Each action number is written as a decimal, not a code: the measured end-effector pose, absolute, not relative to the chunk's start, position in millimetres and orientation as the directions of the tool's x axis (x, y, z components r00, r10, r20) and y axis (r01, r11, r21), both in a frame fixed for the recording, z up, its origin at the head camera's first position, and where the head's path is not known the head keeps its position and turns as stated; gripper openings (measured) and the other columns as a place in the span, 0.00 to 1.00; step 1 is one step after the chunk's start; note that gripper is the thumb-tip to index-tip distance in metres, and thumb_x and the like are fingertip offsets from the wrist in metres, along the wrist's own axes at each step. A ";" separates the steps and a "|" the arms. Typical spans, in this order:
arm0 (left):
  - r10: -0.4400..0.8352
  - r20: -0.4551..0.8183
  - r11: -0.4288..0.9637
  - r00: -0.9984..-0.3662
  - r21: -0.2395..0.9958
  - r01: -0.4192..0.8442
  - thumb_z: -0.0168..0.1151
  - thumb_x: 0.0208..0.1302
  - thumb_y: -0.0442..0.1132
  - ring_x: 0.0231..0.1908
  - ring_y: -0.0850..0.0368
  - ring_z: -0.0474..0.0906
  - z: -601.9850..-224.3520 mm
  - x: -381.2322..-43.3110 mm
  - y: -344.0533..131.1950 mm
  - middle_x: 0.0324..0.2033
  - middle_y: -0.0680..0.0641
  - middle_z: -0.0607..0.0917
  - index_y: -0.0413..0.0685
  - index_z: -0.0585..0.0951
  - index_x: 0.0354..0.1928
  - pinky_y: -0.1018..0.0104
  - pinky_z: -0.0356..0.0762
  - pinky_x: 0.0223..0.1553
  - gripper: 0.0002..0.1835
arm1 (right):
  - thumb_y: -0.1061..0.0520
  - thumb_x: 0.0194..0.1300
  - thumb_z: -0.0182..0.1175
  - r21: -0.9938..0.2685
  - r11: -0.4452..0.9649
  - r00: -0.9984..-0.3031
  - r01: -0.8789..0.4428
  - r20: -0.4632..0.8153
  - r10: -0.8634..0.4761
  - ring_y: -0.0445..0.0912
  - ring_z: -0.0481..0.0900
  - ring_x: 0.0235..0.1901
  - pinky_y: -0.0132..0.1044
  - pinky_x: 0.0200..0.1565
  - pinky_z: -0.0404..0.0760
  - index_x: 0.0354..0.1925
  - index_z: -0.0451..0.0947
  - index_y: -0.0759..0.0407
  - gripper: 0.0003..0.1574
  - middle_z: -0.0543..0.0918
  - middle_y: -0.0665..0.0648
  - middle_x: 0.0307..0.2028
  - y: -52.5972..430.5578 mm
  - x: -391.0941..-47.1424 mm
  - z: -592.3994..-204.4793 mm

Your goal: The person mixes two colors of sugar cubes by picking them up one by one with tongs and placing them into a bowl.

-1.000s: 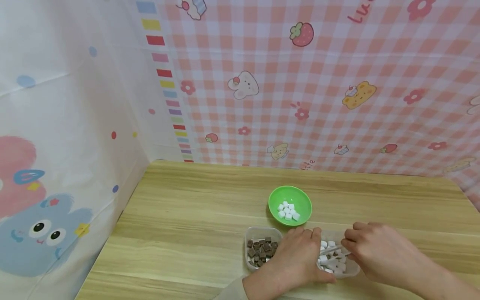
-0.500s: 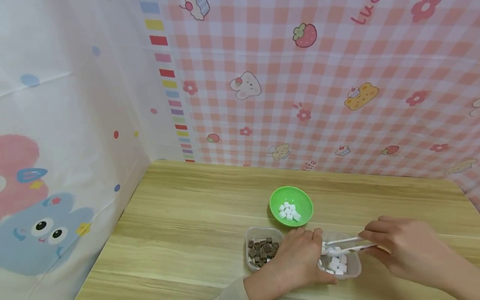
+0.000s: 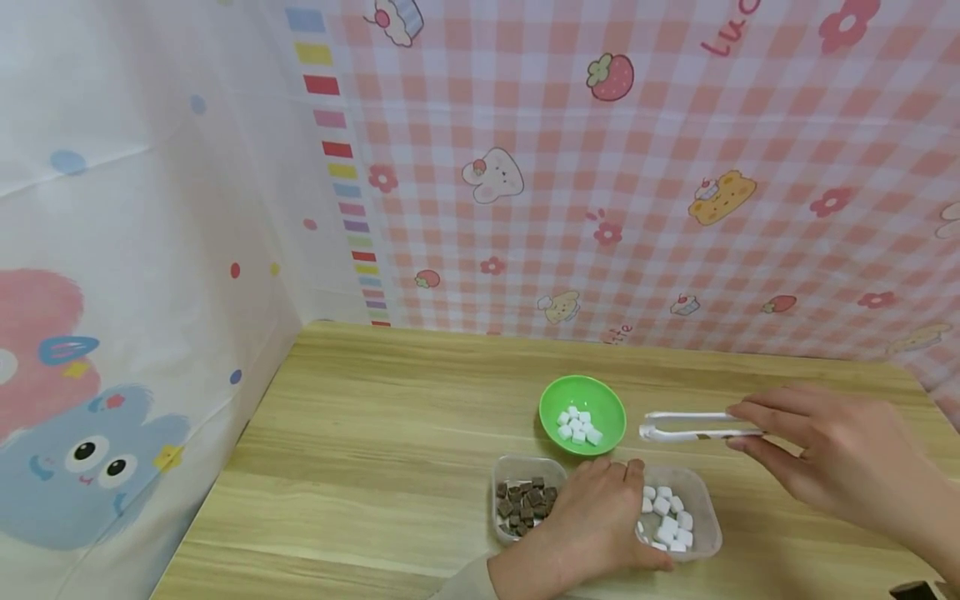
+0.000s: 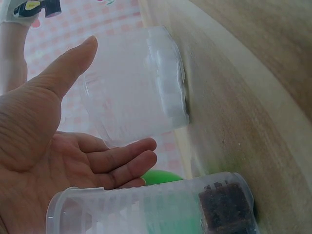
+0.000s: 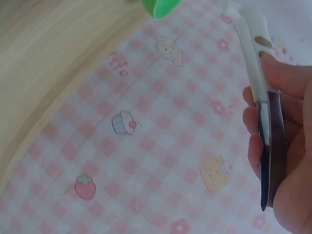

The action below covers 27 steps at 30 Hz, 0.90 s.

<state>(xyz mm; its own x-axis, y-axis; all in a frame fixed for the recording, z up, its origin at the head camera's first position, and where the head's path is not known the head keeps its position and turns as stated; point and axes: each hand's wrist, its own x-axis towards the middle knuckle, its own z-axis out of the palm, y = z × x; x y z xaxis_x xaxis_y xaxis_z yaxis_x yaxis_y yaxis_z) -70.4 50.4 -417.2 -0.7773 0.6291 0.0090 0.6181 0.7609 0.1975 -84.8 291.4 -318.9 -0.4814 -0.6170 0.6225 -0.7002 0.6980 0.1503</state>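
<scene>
My left hand grips the left side of a clear plastic container holding white cubes. In the left wrist view its thumb and fingers span the container's wall. My right hand holds white-tipped tongs, whose metal handle shows in the right wrist view. The tongs' tips hover right of a green bowl with several white cubes in it. I cannot tell whether the tips pinch a cube.
Left of my left hand stands another clear container with brown cubes. All stand on a wooden table. A pink checked cloth hangs behind, and a white printed cloth on the left.
My right hand has lifted the tongs out of the container of white cubes and moved them up and away, level with the green bowl. The left hand has stayed on the container.
</scene>
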 end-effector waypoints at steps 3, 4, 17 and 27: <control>0.631 0.017 0.759 -0.776 0.192 0.622 0.74 0.44 0.78 0.49 0.65 0.75 -417.6 -70.7 50.1 0.51 0.57 0.84 0.47 0.78 0.65 0.71 0.71 0.60 0.54 | 0.30 0.79 0.46 0.144 0.712 -0.480 -0.688 0.645 -0.595 0.47 0.86 0.24 0.39 0.19 0.79 0.35 0.92 0.56 0.41 0.90 0.50 0.32 282.4 -92.7 -320.3; 0.631 0.017 0.760 -0.776 0.190 0.622 0.74 0.44 0.78 0.49 0.65 0.75 -417.6 -70.8 50.2 0.49 0.57 0.84 0.47 0.78 0.64 0.71 0.72 0.60 0.53 | 0.30 0.79 0.47 0.138 0.712 -0.477 -0.688 0.653 -0.588 0.47 0.86 0.24 0.41 0.20 0.79 0.35 0.92 0.56 0.40 0.90 0.50 0.32 279.5 -95.6 -321.7; 0.632 0.010 0.761 -0.775 0.180 0.623 0.73 0.45 0.79 0.52 0.65 0.76 -418.4 -70.8 52.2 0.51 0.59 0.84 0.49 0.77 0.65 0.71 0.72 0.59 0.53 | 0.30 0.78 0.50 0.042 0.722 -0.486 -0.690 0.712 -0.506 0.48 0.85 0.24 0.45 0.21 0.78 0.37 0.91 0.60 0.41 0.90 0.54 0.32 257.7 -121.4 -346.2; 0.637 0.027 0.754 -0.771 0.186 0.630 0.74 0.45 0.78 0.46 0.66 0.74 -418.3 -71.3 50.4 0.46 0.59 0.83 0.50 0.78 0.60 0.72 0.72 0.55 0.49 | 0.27 0.77 0.48 0.054 0.750 -0.505 -0.659 0.708 -0.494 0.52 0.87 0.26 0.46 0.19 0.77 0.37 0.91 0.61 0.44 0.90 0.58 0.34 269.0 -117.1 -345.5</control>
<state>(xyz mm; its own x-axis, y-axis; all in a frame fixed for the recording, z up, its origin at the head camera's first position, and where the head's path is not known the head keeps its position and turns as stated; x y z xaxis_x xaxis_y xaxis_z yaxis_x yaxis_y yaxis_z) -71.3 50.4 -418.3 -0.7707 0.6367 0.0266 0.6296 0.7543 0.1863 -117.1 269.0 -345.5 -0.5046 -0.4940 0.7081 -0.6590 0.7502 0.0538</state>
